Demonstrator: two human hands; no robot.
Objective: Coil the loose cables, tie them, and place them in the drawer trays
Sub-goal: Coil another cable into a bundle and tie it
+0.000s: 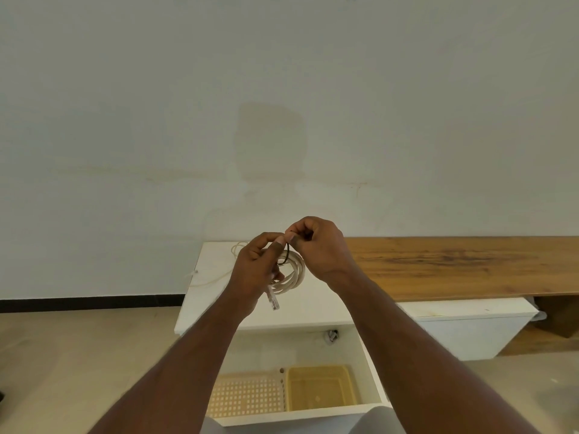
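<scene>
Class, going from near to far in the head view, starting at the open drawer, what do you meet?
Perforated tray and yellow tray side by side in the drawer → white cabinet top → coiled cable held above it → loose cable → wall.

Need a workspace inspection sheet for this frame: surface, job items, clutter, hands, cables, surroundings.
Surface: white cabinet top, with a wooden bench top adjoining on the right.
Job's things: coiled cream cable held above the cabinet, its clear plug hanging down; black tie band looped on the coil; open drawer below holding a perforated tray and a yellow tray, both without cables.
Clutter: small dark object at the drawer's back, unclear what.
Hands: left hand grips the coil; right hand pinches the band.
Cables: one loose cream cable lying on the cabinet top.
Surroundings: plain wall, black skirting, beige floor.
</scene>
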